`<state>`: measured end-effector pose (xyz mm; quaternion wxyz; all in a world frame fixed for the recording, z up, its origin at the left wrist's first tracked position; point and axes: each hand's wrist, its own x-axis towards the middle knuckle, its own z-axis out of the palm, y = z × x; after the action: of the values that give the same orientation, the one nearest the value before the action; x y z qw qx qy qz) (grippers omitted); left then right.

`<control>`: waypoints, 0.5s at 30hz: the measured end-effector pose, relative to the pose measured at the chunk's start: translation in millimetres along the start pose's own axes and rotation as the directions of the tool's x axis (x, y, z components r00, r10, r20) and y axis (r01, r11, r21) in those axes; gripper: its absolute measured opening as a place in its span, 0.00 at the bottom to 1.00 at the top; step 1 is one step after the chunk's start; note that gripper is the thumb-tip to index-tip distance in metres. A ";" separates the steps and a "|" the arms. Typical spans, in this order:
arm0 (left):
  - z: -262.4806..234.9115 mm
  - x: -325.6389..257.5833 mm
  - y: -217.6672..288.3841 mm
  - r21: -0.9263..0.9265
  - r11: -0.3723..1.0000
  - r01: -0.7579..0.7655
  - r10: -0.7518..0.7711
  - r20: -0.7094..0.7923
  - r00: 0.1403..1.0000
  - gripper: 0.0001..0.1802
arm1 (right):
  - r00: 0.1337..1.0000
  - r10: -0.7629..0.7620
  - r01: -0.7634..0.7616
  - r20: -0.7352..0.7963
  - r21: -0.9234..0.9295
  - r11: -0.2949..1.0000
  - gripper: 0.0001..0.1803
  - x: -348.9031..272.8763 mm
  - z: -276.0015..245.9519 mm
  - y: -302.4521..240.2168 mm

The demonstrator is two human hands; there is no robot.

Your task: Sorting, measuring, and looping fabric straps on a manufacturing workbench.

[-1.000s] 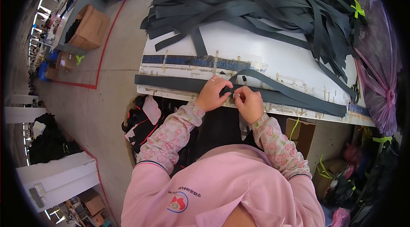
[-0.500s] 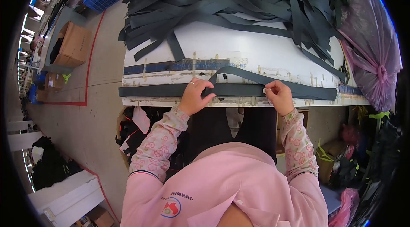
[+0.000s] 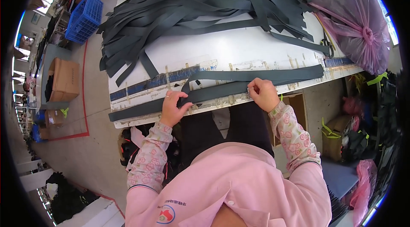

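A long dark grey fabric strip [image 3: 141, 111] lies along the table's near edge. Above it, a second length of dark strip [image 3: 256, 75] runs to the right, its left end bent down beside my left hand [image 3: 173, 107]. That hand rests at the near edge, thumb and forefinger apart in a curve, fingertips by the bent end. My right hand [image 3: 265, 94] is closed in a pinch over the lower strip; what its fingertips hold is too small to make out. A large heap of similar strips [image 3: 200, 5] covers the far part of the white table [image 3: 188, 52].
Scissors [image 3: 328, 44] lie near the table's right side, below a tied pink plastic bag [image 3: 365, 35]. To the left, a blue crate [image 3: 84, 18] and a cardboard box [image 3: 66, 80] stand beyond a red floor line. Dark bundles [image 3: 358, 137] sit at the right.
The view has turned, so the table now slants up to the right. The raised loop of the upper strip lies flatter. Both hands keep nearly the same places along the strips.
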<state>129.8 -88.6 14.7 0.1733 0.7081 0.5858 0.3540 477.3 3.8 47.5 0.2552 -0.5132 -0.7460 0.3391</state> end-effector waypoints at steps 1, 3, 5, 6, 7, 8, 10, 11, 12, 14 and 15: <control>1.6 3.4 -1.3 -0.005 1.000 0.007 -0.007 0.005 1.000 0.18 | 1.000 -0.016 0.015 -0.013 -0.049 0.999 0.02 1.7 0.8 2.6; 5.7 7.8 -4.0 -0.014 1.000 0.012 -0.012 0.012 1.000 0.18 | 0.999 -0.030 0.027 -0.027 -0.100 0.995 0.02 3.5 2.3 9.0; 3.6 11.2 -6.6 -0.022 1.000 0.011 -0.011 -0.003 1.000 0.18 | 0.998 -0.050 0.054 0.039 -0.134 0.990 0.03 8.4 1.3 10.2; -1.7 11.5 -8.3 -0.010 1.000 0.015 -0.015 -0.010 1.000 0.18 | 0.997 -0.061 0.066 0.043 -0.126 0.990 0.03 11.7 2.0 5.1; -11.3 14.4 -10.1 -0.004 1.000 -0.002 0.002 -0.020 1.000 0.18 | 1.000 0.020 -0.020 0.002 0.073 0.997 0.03 17.4 0.9 -4.7; -21.8 10.5 -10.0 0.011 1.000 -0.011 0.011 -0.037 0.999 0.18 | 0.995 0.097 -0.091 -0.007 0.275 0.957 0.04 21.2 -0.3 -19.7; -41.3 -4.9 -7.5 0.058 0.997 0.058 -0.056 -0.042 0.998 0.17 | 1.000 -0.006 0.006 -0.003 0.335 0.942 0.03 20.9 7.9 -50.8; -38.8 -7.4 -7.7 0.046 0.999 0.008 -0.005 -0.061 0.998 0.16 | 0.998 -0.059 0.050 0.021 0.296 0.954 0.03 15.3 14.3 -59.6; -25.5 -9.6 -8.0 -0.015 1.000 0.015 -0.016 -0.056 0.998 0.16 | 0.990 -0.067 0.023 0.123 0.336 0.942 0.04 6.5 22.2 -62.7; -2.7 -9.2 -11.9 -0.083 0.996 -0.019 0.018 -0.018 1.000 0.14 | 0.890 -0.007 -0.205 0.456 0.412 0.888 0.13 -12.5 45.7 -43.2; 2.8 -13.4 -15.8 -0.137 0.990 -0.031 0.030 -0.010 1.000 0.14 | 0.765 0.027 -0.374 0.644 0.409 0.832 0.22 -14.0 49.7 -56.3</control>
<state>119.8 -96.9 -1.6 0.2138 0.7019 0.5501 0.3989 412.5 -35.2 58.5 0.0870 -0.3668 -0.6069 0.6996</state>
